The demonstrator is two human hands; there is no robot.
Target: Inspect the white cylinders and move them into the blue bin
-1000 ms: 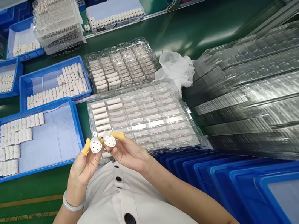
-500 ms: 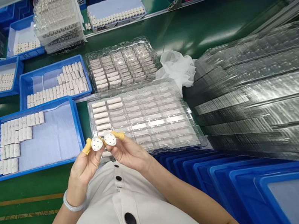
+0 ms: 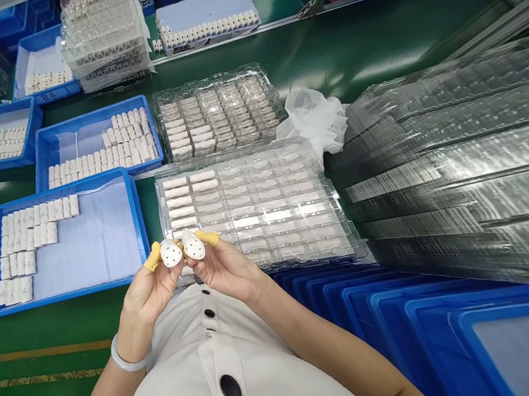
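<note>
Between the yellow-covered thumb and the fingers of my left hand [image 3: 151, 291] is a white cylindrical part [image 3: 171, 254], its round end with small dark holes facing me. My right hand [image 3: 228, 268] pinches a matching white cylindrical part [image 3: 193, 247] close beside the first. Both are held up over the near edge of a clear plastic tray [image 3: 270, 204], where rows of white parts lie in the slots. Some fingertips are hidden behind the two parts.
Left of my hands lies a blue bin [image 3: 141, 232] with white parts standing in rows. Behind it is another blue bin [image 3: 155, 132]. A crumpled white plastic bag [image 3: 315, 118] sits beside the trays. Stacked clear trays [image 3: 452, 166] and nested blue bins [image 3: 395, 311] stand at right.
Both parts have tilted a little, so more of their sides shows above the round ends. My hands stay at nearly the same spot.
</note>
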